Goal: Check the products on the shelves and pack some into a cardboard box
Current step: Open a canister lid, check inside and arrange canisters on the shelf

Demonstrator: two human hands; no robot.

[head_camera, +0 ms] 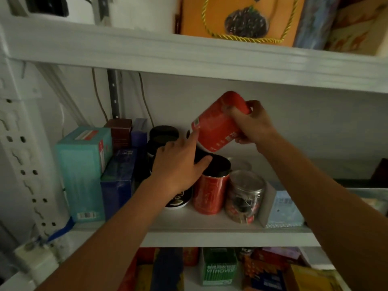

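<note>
Aloft, right grip holds tilted red can; left grip points.

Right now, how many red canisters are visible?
2. The tilted canister is held in the right hand; the standing canister sits on the middle shelf, by the left hand. Others may be hidden.

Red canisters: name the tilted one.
The red canister in the right hand, held above the shelf; the other canister stands upright beside the clear jar.
</note>
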